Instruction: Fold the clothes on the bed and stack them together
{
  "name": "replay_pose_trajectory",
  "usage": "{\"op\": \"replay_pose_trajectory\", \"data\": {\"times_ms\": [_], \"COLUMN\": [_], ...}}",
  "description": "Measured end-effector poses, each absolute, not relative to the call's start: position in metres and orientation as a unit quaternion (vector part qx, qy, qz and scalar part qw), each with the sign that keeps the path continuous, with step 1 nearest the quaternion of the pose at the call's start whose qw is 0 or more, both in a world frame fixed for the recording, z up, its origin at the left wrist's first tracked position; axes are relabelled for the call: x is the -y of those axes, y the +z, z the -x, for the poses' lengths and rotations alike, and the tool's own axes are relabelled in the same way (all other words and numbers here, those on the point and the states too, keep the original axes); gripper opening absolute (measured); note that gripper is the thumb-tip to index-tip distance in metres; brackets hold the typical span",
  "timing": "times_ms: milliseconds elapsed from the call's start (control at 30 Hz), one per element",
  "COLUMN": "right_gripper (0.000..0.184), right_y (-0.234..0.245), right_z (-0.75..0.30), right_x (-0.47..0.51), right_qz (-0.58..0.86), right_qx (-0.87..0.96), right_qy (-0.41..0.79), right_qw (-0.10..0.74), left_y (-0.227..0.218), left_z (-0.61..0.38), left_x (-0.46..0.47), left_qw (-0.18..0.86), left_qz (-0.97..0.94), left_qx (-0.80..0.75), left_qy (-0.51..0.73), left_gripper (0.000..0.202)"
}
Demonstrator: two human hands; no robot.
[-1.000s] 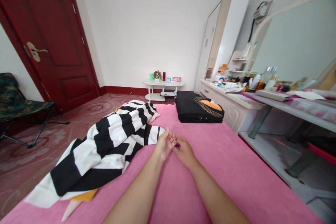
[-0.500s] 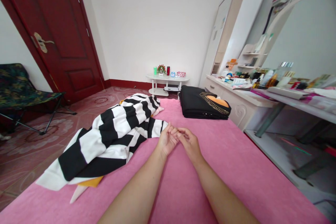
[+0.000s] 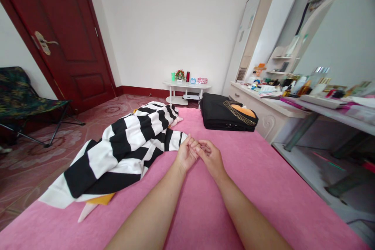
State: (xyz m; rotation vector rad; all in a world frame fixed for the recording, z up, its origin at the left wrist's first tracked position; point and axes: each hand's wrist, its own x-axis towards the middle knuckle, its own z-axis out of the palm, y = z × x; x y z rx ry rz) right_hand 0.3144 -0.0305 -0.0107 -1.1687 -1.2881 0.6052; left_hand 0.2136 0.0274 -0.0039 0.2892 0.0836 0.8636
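Pressed lightly together at the fingers, over the middle of a plush pink bed cover (image 3: 249, 187): left hand (image 3: 187, 157), palm up with fingers curled, and right hand (image 3: 212, 161), back upward, thumb and bent fingers against the left's fingertips. Cannot tell of anything small pinched between them.

Left of the hands, along the bed, a striped cloth (image 3: 120, 152), crumpled into a long heap. Runs in broad black and white bands, sags in soft rounded folds, narrows at the right to a sleeve-like end just beyond the left hand; cannot tell if touching. Shows a mustard-yellow cloth (image 3: 102, 199) at the near edge, poking out flat from underneath.

At the far right of the bed, well apart from the hands, a black fabric stack (image 3: 213, 111), folded square and thick, with a gold patterned band (image 3: 238, 114) curving around a smooth orange patch (image 3: 243, 110). Farther off, a low white tabletop (image 3: 187, 85) with rounded ends.
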Motion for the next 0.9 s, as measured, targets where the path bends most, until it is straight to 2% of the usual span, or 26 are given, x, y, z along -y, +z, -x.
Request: {"op": "replay_pose_trajectory", "data": {"times_ms": [233,367,400,500,567,900], "right_gripper": [0.030,0.044,0.049,0.061,0.065,0.069], "right_y": [-0.017,-0.016,-0.015,-0.011,-0.007,-0.001], "right_z": [-0.318,-0.324,-0.326,-0.334,-0.338,-0.341], "right_x": [0.025,0.022,0.021,0.022,0.023,0.025], "right_qz": [0.498,0.467,0.453,0.397,0.359,0.327], "right_qx": [0.538,0.424,0.385,0.292,0.255,0.214], "right_qy": [0.289,0.408,0.451,0.551,0.586,0.622], "right_qw": [0.617,0.660,0.666,0.673,0.680,0.679], "left_y": [-0.005,-0.006,-0.007,-0.008,-0.009,-0.011], "left_z": [-0.221,-0.222,-0.221,-0.216,-0.212,-0.211], "left_x": [-0.024,-0.025,-0.026,-0.030,-0.032,-0.033], "left_qw": [0.870,0.854,0.861,0.882,0.887,0.873], "left_qz": [-0.203,-0.201,-0.187,-0.138,-0.125,-0.136], "left_qx": [-0.086,-0.119,-0.113,-0.077,-0.069,-0.118], "left_qy": [0.441,0.464,0.460,0.443,0.439,0.454], "left_gripper": [0.035,0.007,0.012,0.043,0.052,0.041]}}
